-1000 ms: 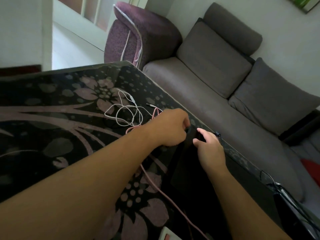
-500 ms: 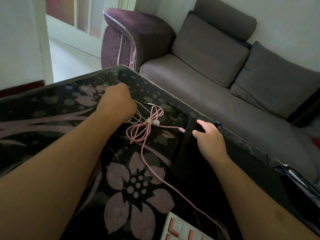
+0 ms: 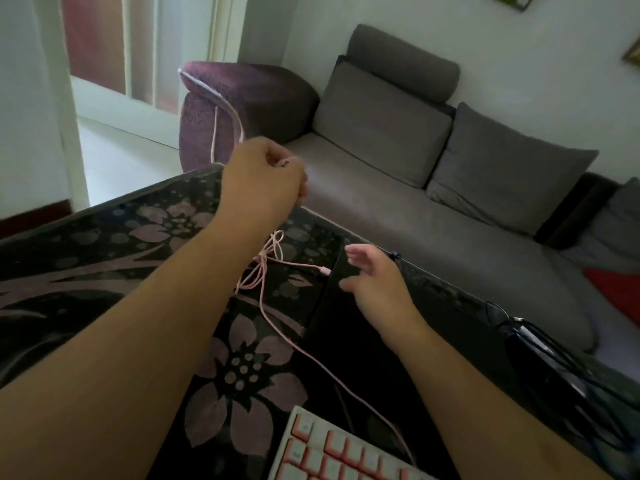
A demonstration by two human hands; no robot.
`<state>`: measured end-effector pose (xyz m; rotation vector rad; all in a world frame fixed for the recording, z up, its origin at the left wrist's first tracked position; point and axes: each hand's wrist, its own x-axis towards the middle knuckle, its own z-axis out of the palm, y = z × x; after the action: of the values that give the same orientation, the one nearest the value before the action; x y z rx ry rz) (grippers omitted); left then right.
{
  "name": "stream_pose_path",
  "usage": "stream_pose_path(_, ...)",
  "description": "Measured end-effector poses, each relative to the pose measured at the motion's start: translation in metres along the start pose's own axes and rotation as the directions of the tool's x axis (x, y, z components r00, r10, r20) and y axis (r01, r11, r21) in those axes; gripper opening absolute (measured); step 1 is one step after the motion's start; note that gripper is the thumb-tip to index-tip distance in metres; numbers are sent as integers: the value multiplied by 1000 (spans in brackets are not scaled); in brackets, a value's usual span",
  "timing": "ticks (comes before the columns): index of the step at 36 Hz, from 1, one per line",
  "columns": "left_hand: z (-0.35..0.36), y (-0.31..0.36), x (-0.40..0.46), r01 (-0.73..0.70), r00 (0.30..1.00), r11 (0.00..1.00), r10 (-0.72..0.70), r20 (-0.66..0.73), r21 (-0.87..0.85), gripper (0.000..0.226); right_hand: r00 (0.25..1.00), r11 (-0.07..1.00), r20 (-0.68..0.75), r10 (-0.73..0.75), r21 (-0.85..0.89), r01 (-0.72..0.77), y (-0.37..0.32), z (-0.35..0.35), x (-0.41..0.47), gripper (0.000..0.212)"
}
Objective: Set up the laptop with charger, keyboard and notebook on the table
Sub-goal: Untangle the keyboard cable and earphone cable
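Pink cable (image 3: pixel 277 327) runs across the dark floral tabletop (image 3: pixel 86 265), from the keyboard (image 3: pixel 332 455) at the bottom edge up to a tangled loop near the middle, with its pink plug (image 3: pixel 325 270) lying just beside the left edge of the black laptop (image 3: pixel 346 327). The laptop lies flat and closed near the tabletop's right edge, sofa (image 3: pixel 433 216) beyond it.

Head view, the only one: left hand (image 3: pixel 265 181) is lifted above the tabletop's far corner, fingers curled and pinching a thin whitish cord (image 3: pixel 221 109) that trails up over the purple armrest (image 3: pixel 242 102). Which device that cord belongs to, cannot tell. Right hand (image 3: pixel 374 282) hovers over the laptop's far corner, fingers spread and relaxed, holding nothing; whether it touches the lid is unclear. No notebook in sight; dark cables (image 3: pixel 554 362) bunch at the right edge, possibly the charger.

Judgement: step in hand looks like clearing the loose cord away from the work area. To do it well, lift the cord straight up and free of the pink loop so the two don't snag, keep the right hand steadying the laptop so a caught cable doesn't drag it, and drop the cord well apart from the keyboard lead.
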<state>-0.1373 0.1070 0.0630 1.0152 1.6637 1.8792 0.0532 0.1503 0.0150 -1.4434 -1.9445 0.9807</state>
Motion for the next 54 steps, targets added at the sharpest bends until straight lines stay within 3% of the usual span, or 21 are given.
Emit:
stream_pose_path(3, 15, 15, -20, 233, 956, 959, -195, 219, -163, 7, 994, 975, 74, -82, 215, 65, -24, -7, -25, 62)
stream_pose_path(7, 36, 32, -53, 538, 805, 831, -456, 380, -144, 8, 977, 952, 170, -129, 296, 74, -43, -21, -56, 39)
stream_pose_path(11, 38, 35, -88, 584, 770, 776, -434, 467, -240, 13, 990, 993, 110, -92, 88, 83, -35, -40, -82, 9)
stream_pose_path(13, 35, 39, -104, 595, 753, 782, -460, 471, -187, 13, 995, 998, 72, -66, -8, 67, -29, -53, -99, 13)
stream_pose_path(17, 28, 52, -126, 650, 704, 760, -594, 388, -16, 11, 999, 1000, 42, -10, -13, 11, -17, -83, -136, 17)
stream_pose_path(19, 21, 49, -137, 598, 733, 799, -574, 364, 57, 9, 1000, 999, -12, 7, 38, -7, -7, -96, -150, 20)
stream_pose_path(22, 13, 38, -151, 354, 845, 910, -411, 341, 217, 7, 986, 992, -164, 33, 127, -12, 8, -112, -167, 22)
stream_pose_path(25, 12, 33, -158, 171, 906, 917, -290, 308, 360, 8, 962, 958, -238, 133, 280, -63, 26, -120, -181, 26)
stream_pose_path(28, 20, 37, -163, 93, 913, 899, -248, 324, 427, 10, 950, 901, -206, 236, 412, -135, 45, -126, -188, 30)
stream_pose_path(33, 41, 43, -173, 106, 869, 876, -312, 385, 470, 8, 945, 828, -135, 297, 530, -184, 59, -138, -185, 32)
stream_pose_path(38, 63, 46, -181, 233, 853, 933, -332, 402, 275, 14, 937, 916, -184, 298, 333, -226, 72, -152, -180, 17)
stream_pose_path(41, 74, 53, -188, 375, 818, 924, -368, 443, 76, 20, 932, 972, -280, 231, 14, -237, 73, -154, -183, 16)
stream_pose_path(43, 80, 57, -194, 404, 781, 915, -355, 514, 18, 24, 959, 950, -265, 105, -258, -175, 76, -153, -185, 37)
stream_pose_path(44, 82, 59, -197, 408, 760, 913, -337, 556, -4, 27, 971, 948, -234, 46, -297, -117, 75, -152, -186, 47)
stream_pose_path(47, 89, 62, -205, 439, 674, 894, -266, 689, -85, 36, 997, 994, -43, -65, -91, 61, 66, -147, -192, 52)
stream_pose_path(50, 94, 63, -210, 478, 652, 849, -174, 738, -223, 47, 980, 971, 191, -58, 239, 11, 58, -138, -194, 43)
stream_pose_path(54, 94, 66, -207, 509, 695, 780, -123, 708, -365, 53, 982, 999, 186, -33, 33, 28, 59, -128, -195, 25)
